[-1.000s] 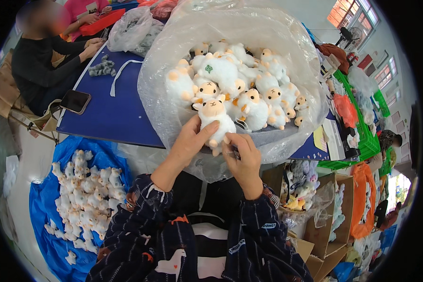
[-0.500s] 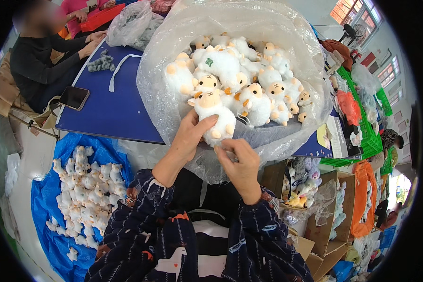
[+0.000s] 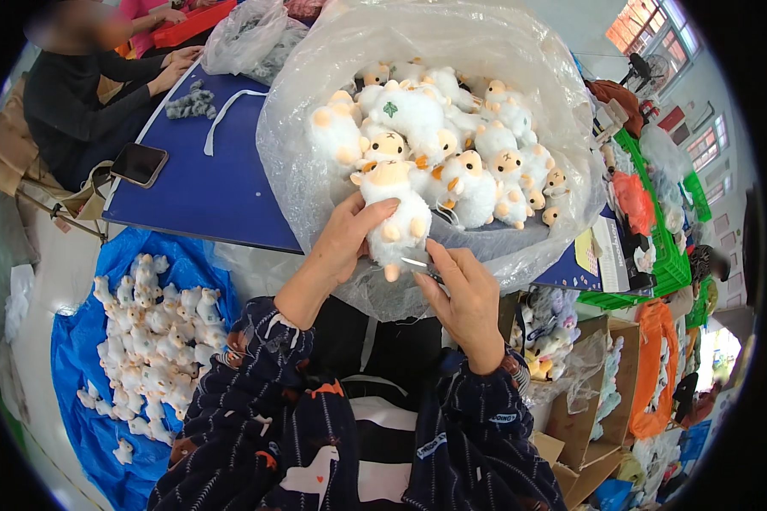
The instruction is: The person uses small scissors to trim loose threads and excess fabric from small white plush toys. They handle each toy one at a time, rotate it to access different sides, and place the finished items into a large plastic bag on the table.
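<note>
Just above the middle of the view, at the near lip of a big clear plastic bag [image 3: 279, 149], here's a white plush toy [image 3: 405, 213], head tipped towards eleven o'clock, little peach feet facing up at us! The left hand [image 3: 343, 238] has it from the seven o'clock side, fingers wrapped around the body, thumb pressed flat across the front: a closed, firm-looking hold. In from five o'clock comes the right hand [image 3: 467, 294], fingers drawn together in a pinch on a small bladed tool [image 3: 414, 262], its bright tip right by the toy's lower end; whether it's actually touching the fur, I can't tell. My call on the step in hand: close finishing work, probably a trim along that lower edge. The next move, I'd judge, calls for a steady left thumb, fur held taut, and a short, careful action with the tip angled away from the fingers. Up at twelve o'clock, a heap of matching plush toys [image 3: 411, 123] fills the bag on the blue tabletop [image 3: 222, 200]; a phone [image 3: 138, 164] lies out at ten; and down at eight, another crowd of small white toys [image 3: 149, 349] sits on a blue plastic sheet [image 3: 72, 400].
</note>
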